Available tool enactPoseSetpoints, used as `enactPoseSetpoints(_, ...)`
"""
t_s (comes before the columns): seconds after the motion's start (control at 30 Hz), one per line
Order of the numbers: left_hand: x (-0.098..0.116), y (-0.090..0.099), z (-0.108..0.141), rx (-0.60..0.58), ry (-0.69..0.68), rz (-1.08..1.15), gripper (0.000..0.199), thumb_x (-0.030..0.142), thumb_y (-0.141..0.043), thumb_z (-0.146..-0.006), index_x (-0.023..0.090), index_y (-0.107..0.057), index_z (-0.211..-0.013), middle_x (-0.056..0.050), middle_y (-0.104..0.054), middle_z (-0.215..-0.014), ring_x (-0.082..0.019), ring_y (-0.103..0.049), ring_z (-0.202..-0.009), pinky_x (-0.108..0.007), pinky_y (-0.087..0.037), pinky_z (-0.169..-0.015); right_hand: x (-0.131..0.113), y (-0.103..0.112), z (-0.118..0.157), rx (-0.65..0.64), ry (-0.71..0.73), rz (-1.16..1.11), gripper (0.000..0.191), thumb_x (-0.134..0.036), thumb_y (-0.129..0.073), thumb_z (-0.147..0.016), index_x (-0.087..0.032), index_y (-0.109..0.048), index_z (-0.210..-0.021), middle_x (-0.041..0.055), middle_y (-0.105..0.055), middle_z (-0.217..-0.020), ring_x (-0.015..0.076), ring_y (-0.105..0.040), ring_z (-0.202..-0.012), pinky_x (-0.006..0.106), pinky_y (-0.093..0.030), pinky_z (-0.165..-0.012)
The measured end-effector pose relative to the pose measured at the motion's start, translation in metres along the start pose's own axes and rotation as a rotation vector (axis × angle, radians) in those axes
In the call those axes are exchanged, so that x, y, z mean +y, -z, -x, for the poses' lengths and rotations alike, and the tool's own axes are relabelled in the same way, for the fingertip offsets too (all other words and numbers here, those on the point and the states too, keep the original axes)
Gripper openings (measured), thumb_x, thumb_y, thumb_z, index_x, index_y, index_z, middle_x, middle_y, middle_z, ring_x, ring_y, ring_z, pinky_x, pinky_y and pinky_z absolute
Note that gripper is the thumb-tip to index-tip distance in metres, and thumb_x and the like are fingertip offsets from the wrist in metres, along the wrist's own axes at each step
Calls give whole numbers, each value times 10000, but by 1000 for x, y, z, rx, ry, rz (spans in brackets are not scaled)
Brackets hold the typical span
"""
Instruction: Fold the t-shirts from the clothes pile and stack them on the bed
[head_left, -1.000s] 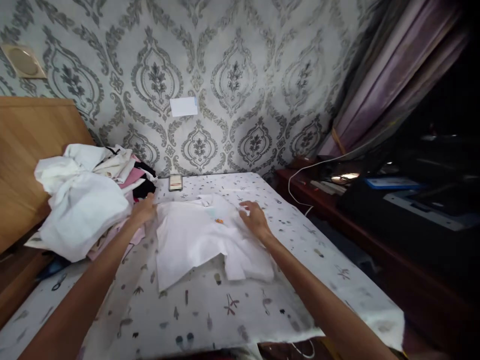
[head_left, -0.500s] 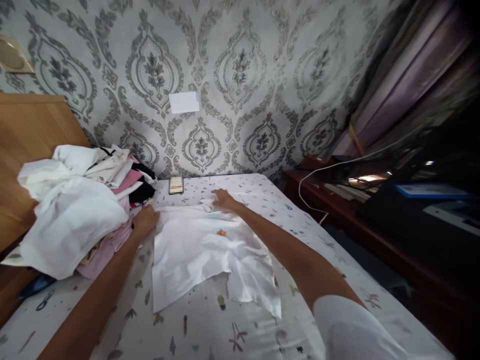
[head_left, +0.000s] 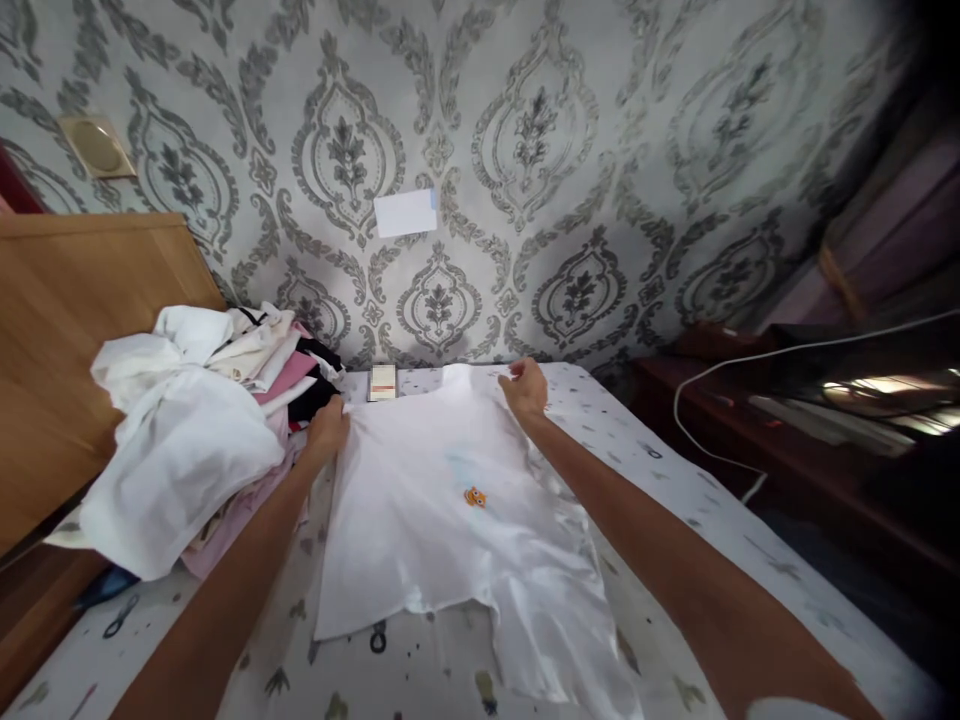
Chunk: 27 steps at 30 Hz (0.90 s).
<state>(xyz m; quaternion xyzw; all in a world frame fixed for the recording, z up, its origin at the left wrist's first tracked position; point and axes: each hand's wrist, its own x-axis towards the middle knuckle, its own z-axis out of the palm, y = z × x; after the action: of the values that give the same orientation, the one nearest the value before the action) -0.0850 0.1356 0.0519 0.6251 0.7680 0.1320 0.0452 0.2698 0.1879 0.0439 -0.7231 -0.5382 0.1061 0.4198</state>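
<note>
A white T-shirt (head_left: 420, 470) with a small orange cartoon print (head_left: 475, 497) lies spread on the bed, its lower right part wrinkled. My left hand (head_left: 328, 428) is closed on the shirt's far left corner, its fingertips partly hidden. At the far right corner is my right hand (head_left: 523, 388), fingers bent and the thumb apart from the forefinger, close over the cloth. Between the hands, the far edge of the shirt rises in a short pale flap (head_left: 457, 378).
A heap of white, pink and black clothes (head_left: 180, 430) sits at the left against a wooden headboard (head_left: 97, 340). A small card-like box (head_left: 382, 382) lies by the wall. A dark red desk (head_left: 750, 430) with a white cable (head_left: 679, 410) stands to the right.
The shirt now lies flatter and wider, its far side stretched out toward the wall. My right hand has moved right, and its fingers have bent. The view has shifted left.
</note>
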Motion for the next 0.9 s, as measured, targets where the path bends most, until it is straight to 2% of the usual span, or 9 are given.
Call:
enactPoseSetpoints(0.03,1,0,-1,-10,8,3,195,160,-455,-910,187,-545,-1081,-169,-703,-1076,-290,-676,-1019,-337,-469,-776,1,0,1,24,-45,9,327,-248,-516,-821,-165,-584,-1131,105,-654,-1104,230,-620,-939,339,-475,-776)
enactPoseSetpoints(0.1,1,-1,0,-37,9,18,256,118,-466,-876,173,-530,-1118,-178,-698,-1086,-290,-678,-1028,-333,-473,-776,6,2,7,-16,-79,30,371,-199,-506,-825,-157,-578,-1187,119,-640,-1156,224,-627,-983,332,-482,-809)
enactPoseSetpoints(0.27,-14,4,30,-100,-47,89,345,203,-478,-869,153,-450,-1209,-94,-695,-954,-238,-690,-905,-305,-485,-751,36,29,46,-155,-70,78,290,-232,-575,-821,-171,-637,-1097,111,-642,-1114,218,-647,-932,334,-493,-836)
enactPoseSetpoints(0.4,-39,10,78,-165,-122,264,395,352,-487,-828,186,-429,-1181,7,-635,-771,-221,-656,-742,-315,-472,-693,65,67,109,-245,52,156,303,-445,-542,-884,-202,-628,-1044,108,-643,-1050,268,-632,-987,390,-483,-870)
enactPoseSetpoints(0.53,-56,15,138,-293,-171,376,473,466,-470,-802,220,-418,-1202,40,-584,-725,-211,-603,-650,-312,-422,-627,80,106,182,-240,128,182,392,-581,-457,-898,-233,-613,-989,116,-656,-980,317,-625,-969,469,-476,-878)
enactPoseSetpoints(0.63,-57,17,178,-347,-196,310,515,511,-476,-813,235,-439,-1246,37,-571,-734,-217,-595,-680,-305,-394,-630,77,127,227,-265,116,189,381,-605,-509,-853,-249,-602,-951,114,-661,-978,326,-620,-974,488,-471,-878)
enactPoseSetpoints(0.73,-52,18,204,-383,-222,249,547,476,-486,-809,245,-455,-1304,57,-491,-661,-212,-547,-625,-292,-357,-592,65,138,255,-297,117,224,253,-507,-575,-779,-255,-560,-793,97,-643,-892,314,-610,-905,480,-472,-841)
enactPoseSetpoints(0.83,-51,20,210,-437,-216,375,476,449,-489,-760,261,-527,-1195,70,-380,-637,-180,-464,-566,-263,-367,-533,48,146,267,-352,91,150,248,-431,-560,-766,-260,-432,-640,49,-580,-729,245,-561,-732,402,-468,-715)
enactPoseSetpoints(0.9,-58,28,204,-488,-164,505,417,478,-517,-716,265,-569,-1071,69,-343,-647,-164,-436,-560,-251,-411,-503,37,153,271,-373,-5,-30,311,-465,-563,-781,-259,-380,-635,4,-501,-628,193,-494,-618,337,-432,-604)
